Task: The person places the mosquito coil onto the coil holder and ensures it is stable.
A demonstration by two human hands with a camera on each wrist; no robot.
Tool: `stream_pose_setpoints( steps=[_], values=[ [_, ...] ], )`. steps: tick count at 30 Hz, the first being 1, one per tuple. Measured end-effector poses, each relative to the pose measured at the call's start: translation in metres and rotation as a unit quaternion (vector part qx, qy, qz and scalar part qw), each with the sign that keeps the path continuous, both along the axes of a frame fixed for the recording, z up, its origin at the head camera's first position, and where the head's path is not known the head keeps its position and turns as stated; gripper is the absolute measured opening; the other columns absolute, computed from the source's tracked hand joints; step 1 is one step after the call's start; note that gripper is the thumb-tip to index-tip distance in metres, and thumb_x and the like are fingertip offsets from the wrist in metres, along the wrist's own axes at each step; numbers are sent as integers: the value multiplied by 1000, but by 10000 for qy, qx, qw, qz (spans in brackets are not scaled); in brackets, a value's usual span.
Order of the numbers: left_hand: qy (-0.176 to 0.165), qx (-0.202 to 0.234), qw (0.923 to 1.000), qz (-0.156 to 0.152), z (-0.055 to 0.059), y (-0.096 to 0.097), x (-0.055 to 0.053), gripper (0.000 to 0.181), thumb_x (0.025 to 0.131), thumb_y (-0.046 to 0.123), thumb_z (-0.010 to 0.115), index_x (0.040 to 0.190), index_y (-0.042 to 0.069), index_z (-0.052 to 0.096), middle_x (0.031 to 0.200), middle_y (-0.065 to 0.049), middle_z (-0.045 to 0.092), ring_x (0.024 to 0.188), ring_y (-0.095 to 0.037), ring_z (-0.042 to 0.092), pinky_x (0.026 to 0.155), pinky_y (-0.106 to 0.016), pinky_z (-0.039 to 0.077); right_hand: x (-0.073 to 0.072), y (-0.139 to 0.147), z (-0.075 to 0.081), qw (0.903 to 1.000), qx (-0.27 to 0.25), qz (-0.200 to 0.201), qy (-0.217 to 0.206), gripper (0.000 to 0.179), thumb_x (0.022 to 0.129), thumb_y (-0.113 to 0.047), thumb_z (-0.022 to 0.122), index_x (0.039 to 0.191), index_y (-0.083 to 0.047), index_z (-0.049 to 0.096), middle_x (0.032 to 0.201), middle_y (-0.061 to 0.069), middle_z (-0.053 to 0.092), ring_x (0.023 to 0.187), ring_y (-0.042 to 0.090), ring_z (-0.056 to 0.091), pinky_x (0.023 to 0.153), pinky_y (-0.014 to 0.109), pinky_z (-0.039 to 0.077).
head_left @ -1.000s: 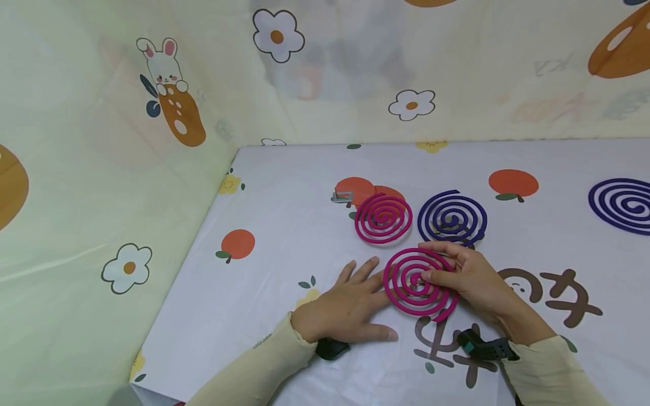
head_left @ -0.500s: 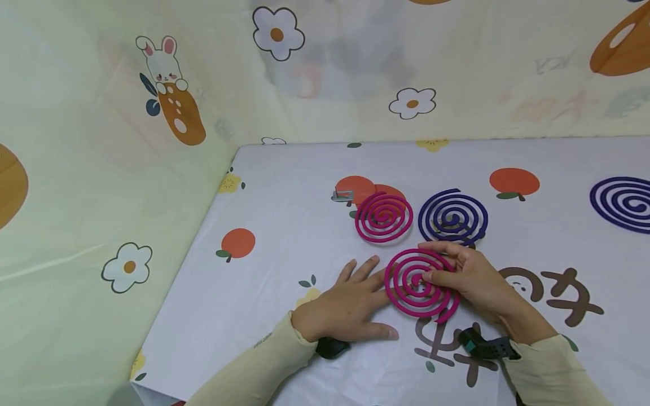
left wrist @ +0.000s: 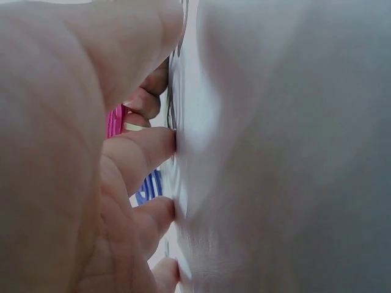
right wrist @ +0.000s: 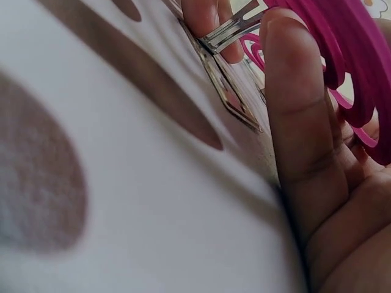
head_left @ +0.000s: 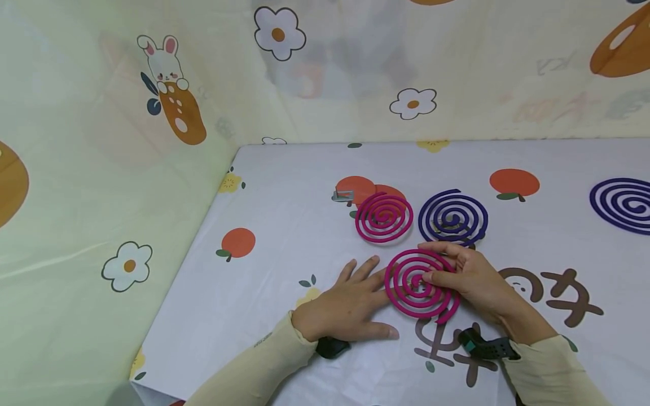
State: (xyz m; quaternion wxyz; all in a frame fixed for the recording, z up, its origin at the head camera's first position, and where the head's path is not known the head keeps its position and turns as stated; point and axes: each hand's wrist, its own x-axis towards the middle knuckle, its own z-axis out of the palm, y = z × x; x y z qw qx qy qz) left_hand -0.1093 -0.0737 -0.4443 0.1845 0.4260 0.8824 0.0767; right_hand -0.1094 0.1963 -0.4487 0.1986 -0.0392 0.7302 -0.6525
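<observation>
My right hand (head_left: 477, 282) pinches a pink mosquito coil (head_left: 416, 280) near its centre, holding it raised and tilted over the table. In the right wrist view, the thin metal coil stand (right wrist: 229, 33) has its flat base on the tablecloth and a tongue rising toward the pink coil. Whether the coil sits on that tongue is hidden by the thumb. My left hand (head_left: 350, 304) lies spread on the table, fingertips on the cloth. Some of its fingers reach beneath the coil; a finger (right wrist: 201, 15) touches the stand there.
Just behind lie another pink coil (head_left: 384, 217) and a navy coil (head_left: 453, 220), close together. Another navy coil (head_left: 637, 207) is at the far right. A small metal stand (head_left: 343, 195) lies left of the rear pink coil. Patterned cloth walls (head_left: 325, 118) border the back and left.
</observation>
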Motion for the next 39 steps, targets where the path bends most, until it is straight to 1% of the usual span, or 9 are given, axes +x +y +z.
stream_pose_setpoints(
  steps=[5, 10, 19, 27, 35, 39],
  values=[
    [46, 16, 10000, -19, 1, 0, 0, 76, 97, 71, 54, 162, 35, 38, 173, 4, 23, 162, -30, 0, 125, -64, 10, 0, 0, 1, 9999, -86, 25, -69, 64, 97, -12, 75, 153, 1, 46, 146, 28, 54, 110, 8, 71, 88, 28, 60],
    [19, -39, 10000, -34, 0, 0, 0, 77, 96, 71, 54, 162, 36, 37, 173, 4, 22, 162, -30, -1, 125, -63, 9, 0, 0, 0, 9999, -101, 65, -112, 65, 97, -12, 75, 153, 1, 45, 145, 28, 56, 110, 10, 72, 88, 29, 60],
    [-27, -25, 10000, -29, 1, -1, 0, 77, 97, 71, 54, 163, 37, 35, 174, 4, 20, 162, -30, -2, 126, -63, 7, 0, -1, 0, 9999, 108, 95, -12, 64, 97, -15, 75, 153, -1, 46, 142, 26, 59, 108, 9, 72, 87, 27, 60],
    [-35, -57, 10000, -31, 1, 0, 0, 76, 97, 71, 54, 163, 36, 36, 174, 4, 20, 162, -29, -2, 126, -63, 7, -1, 0, 0, 9998, 184, 123, 21, 64, 97, -15, 76, 152, -1, 47, 138, 24, 63, 106, 11, 73, 86, 26, 60],
    [-14, -39, 10000, -40, 1, -1, 0, 77, 97, 70, 54, 163, 36, 36, 173, 4, 21, 162, -30, -2, 126, -63, 8, -1, -1, 0, 9997, 234, 94, 53, 63, 97, -16, 75, 152, -2, 47, 141, 26, 61, 108, 9, 72, 86, 26, 60],
    [8, -22, 10000, -54, 2, -1, 1, 76, 97, 70, 53, 163, 35, 36, 173, 3, 21, 162, -30, -2, 126, -63, 8, -1, -1, 0, 9998, 180, 57, 44, 63, 98, -16, 75, 153, -2, 47, 139, 26, 62, 106, 9, 73, 86, 26, 60]
  ],
)
